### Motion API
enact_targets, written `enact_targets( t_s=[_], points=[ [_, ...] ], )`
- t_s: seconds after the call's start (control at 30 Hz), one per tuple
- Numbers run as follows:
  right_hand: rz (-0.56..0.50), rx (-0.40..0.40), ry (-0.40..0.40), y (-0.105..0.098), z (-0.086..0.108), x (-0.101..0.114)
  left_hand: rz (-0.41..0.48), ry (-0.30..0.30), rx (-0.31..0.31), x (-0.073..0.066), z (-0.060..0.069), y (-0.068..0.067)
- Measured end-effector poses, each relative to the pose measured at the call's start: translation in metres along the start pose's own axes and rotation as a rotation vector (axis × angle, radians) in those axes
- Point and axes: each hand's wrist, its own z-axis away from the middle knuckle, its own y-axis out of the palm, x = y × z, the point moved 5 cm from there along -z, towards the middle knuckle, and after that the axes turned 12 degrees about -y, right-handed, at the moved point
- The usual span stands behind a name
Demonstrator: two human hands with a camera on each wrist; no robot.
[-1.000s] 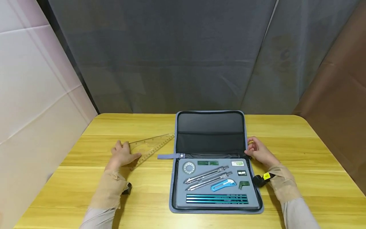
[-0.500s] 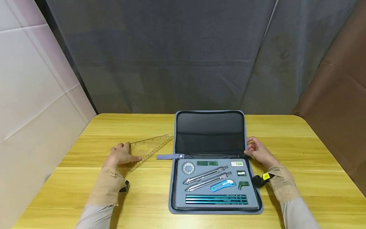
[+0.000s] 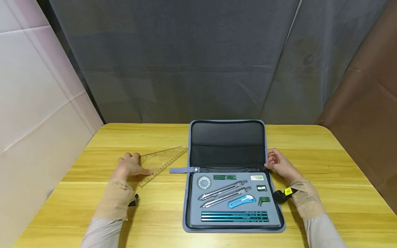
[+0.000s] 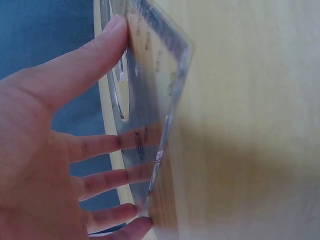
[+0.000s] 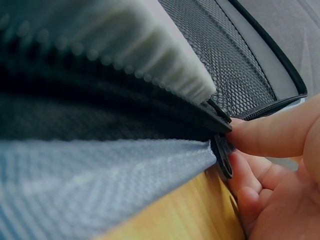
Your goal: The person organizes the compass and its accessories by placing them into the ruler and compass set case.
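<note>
My left hand (image 3: 131,168) holds a clear plastic set square (image 3: 164,165) beside the case, its thumb on the upper face. In the left wrist view, the fingers show through the plastic of the set square (image 4: 145,105), whose near edge is tilted. On the other side, my right hand (image 3: 280,168) pinches the edge of an unzipped blue-grey zippered case (image 3: 227,155), at the hinge. A black zipper pull (image 5: 225,155) sits by the thumb and fingers there in the right wrist view. The curled fingers are partly hidden.
A grey foam tray (image 3: 195,206) in the case holds two silver compasses, a blue utility knife (image 3: 242,201), several green pencils (image 3: 234,216), an eraser (image 3: 256,177), a sharpener (image 3: 262,188) and a round white disc (image 3: 204,182). A strap (image 3: 180,170) sticks out left.
My left hand and the set square have shifted slightly left and toward me. The right hand has stayed at the case's hinge.
</note>
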Motion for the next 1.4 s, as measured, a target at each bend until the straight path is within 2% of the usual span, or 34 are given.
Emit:
enact_targets(
  t_s=[0.27, 0.57, 0.7, 0.8, 0.87, 1.03, 1.27, 1.4],
  points=[
    [-0.094, -0.040, -0.023, -0.001, 0.003, -0.003, 0.002, -0.031, 0.010, -0.002, -0.001, -0.002],
    [-0.094, -0.055, -0.016, 0.001, 0.001, -0.004, -0.032, -0.089, 0.009, 0.002, -0.006, -0.005],
    [-0.093, -0.061, -0.015, 0.001, 0.001, -0.004, 0.015, -0.124, 0.015, 0.005, -0.005, -0.005],
    [-0.091, -0.061, -0.027, 0.001, 0.000, -0.003, 0.108, -0.148, -0.018, 0.006, -0.002, -0.008],
    [-0.090, -0.064, -0.029, 0.001, 0.000, -0.003, 0.166, -0.146, -0.061, 0.005, 0.000, -0.011],
    [-0.089, -0.064, -0.024, 0.002, 0.000, -0.004, 0.247, -0.117, -0.169, 0.004, 0.002, -0.016],
    [-0.075, -0.066, -0.032, 0.003, -0.002, -0.004, 0.421, -0.069, -0.265, 0.005, 0.003, -0.020],
    [-0.083, -0.063, -0.034, 0.003, -0.002, -0.004, 0.459, -0.040, -0.328, 0.007, 0.004, -0.023]
  ],
)
